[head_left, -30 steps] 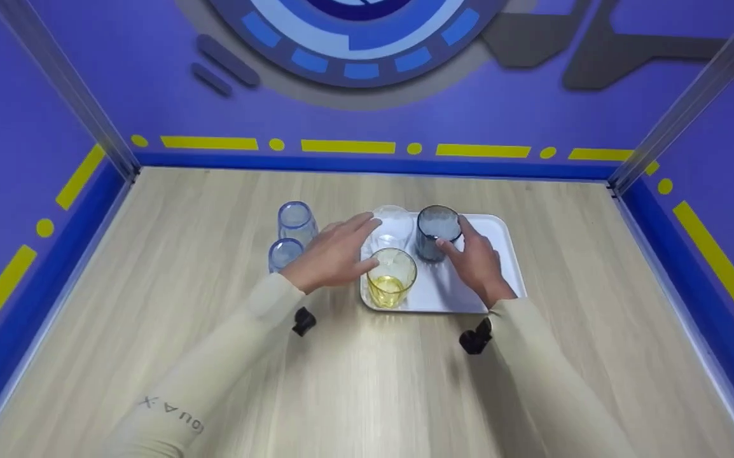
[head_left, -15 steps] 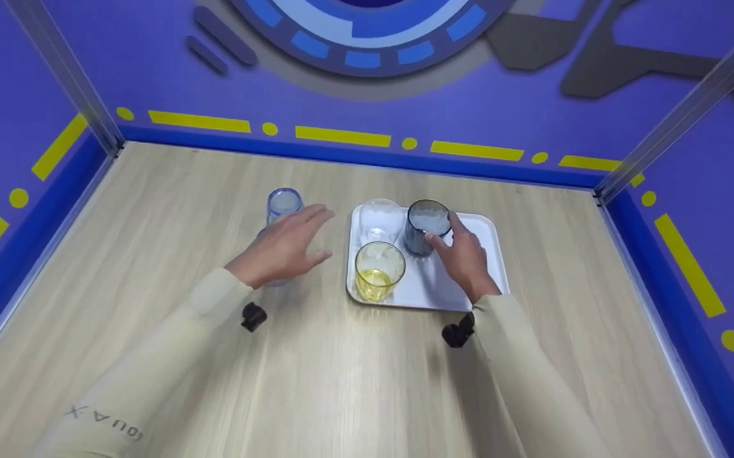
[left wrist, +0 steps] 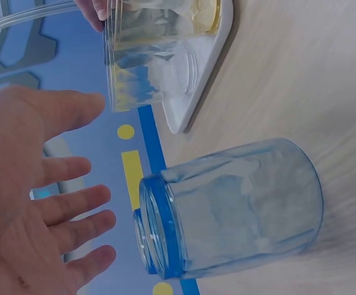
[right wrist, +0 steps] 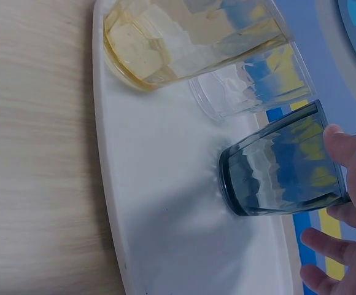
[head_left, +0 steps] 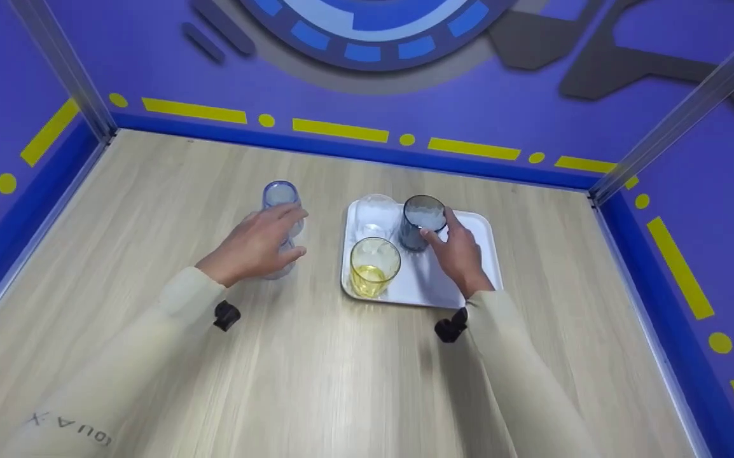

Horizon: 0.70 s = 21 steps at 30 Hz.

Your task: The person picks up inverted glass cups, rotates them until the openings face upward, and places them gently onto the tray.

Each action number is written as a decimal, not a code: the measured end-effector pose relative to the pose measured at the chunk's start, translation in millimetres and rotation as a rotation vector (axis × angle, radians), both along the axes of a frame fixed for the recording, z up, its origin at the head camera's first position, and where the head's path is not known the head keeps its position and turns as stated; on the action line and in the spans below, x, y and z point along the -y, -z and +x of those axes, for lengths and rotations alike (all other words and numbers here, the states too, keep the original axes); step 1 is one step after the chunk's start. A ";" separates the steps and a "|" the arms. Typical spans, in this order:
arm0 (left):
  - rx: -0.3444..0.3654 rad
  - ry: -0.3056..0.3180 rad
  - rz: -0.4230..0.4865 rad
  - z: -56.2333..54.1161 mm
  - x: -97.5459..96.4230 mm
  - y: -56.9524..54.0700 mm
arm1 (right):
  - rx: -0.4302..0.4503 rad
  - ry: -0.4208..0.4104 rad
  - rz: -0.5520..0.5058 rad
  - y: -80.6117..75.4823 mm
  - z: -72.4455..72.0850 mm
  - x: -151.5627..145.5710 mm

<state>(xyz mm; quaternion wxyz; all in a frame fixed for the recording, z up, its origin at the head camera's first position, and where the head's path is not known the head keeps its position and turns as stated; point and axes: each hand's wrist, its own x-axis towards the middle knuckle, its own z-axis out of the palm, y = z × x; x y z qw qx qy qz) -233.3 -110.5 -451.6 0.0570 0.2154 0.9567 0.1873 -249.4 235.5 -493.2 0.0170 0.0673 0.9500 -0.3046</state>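
Note:
My left hand reaches over two clear blue glasses, fingers extended and thumb spread. The nearer blue glass stands upside down below the palm, apart from the fingers in the left wrist view; the farther blue glass is behind it. With thumb and finger, my right hand pinches the rim of a dark grey glass, upright at the back of the white tray. A yellow-tinted glass is at the tray's front left, and a clear glass is behind it.
The wood-grain table meets a blue back wall with yellow dashes. Side walls with metal posts close off left and right. Black wrist mounts sit below the hands.
My left hand has moved left from beside the tray's glasses to above the blue glasses. My right hand stays at the dark grey glass. The head view has shifted slightly.

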 end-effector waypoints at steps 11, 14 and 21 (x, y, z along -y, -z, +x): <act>0.018 -0.039 0.029 -0.5 14.2 7.5 | 0.005 -0.002 -0.002 -2.5 -4.2 -0.3; 0.027 -0.040 0.025 -1.0 16.5 9.3 | 0.018 -0.004 -0.008 -0.9 -3.0 -1.6; 0.048 -0.058 0.025 -2.3 23.4 16.4 | 0.014 -0.003 -0.024 2.1 -4.0 -0.3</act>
